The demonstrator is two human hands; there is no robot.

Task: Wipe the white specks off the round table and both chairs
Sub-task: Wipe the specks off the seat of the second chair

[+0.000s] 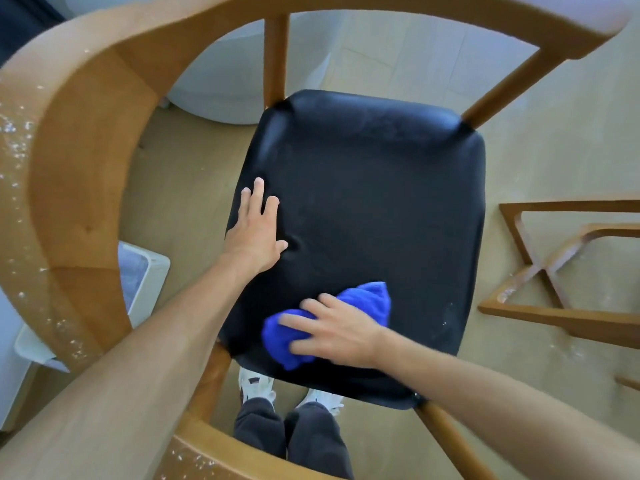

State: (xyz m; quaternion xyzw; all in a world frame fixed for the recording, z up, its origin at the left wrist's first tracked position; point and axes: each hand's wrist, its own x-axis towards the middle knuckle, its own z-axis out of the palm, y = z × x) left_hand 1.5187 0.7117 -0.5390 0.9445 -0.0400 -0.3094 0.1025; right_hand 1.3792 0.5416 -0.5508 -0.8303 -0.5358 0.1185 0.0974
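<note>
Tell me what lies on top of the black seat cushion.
On the black seat cushion the left hand rests flat, and the right hand presses a bunched blue cloth. Whatever lies beneath the cloth is hidden.

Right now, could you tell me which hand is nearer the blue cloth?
Right. The right hand grips the blue cloth; the left hand rests flat farther up the seat.

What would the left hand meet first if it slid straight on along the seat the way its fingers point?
Likely the seat's far edge, then the wooden upright. The left hand lies flat on bare cushion; depth is uncertain.
</note>
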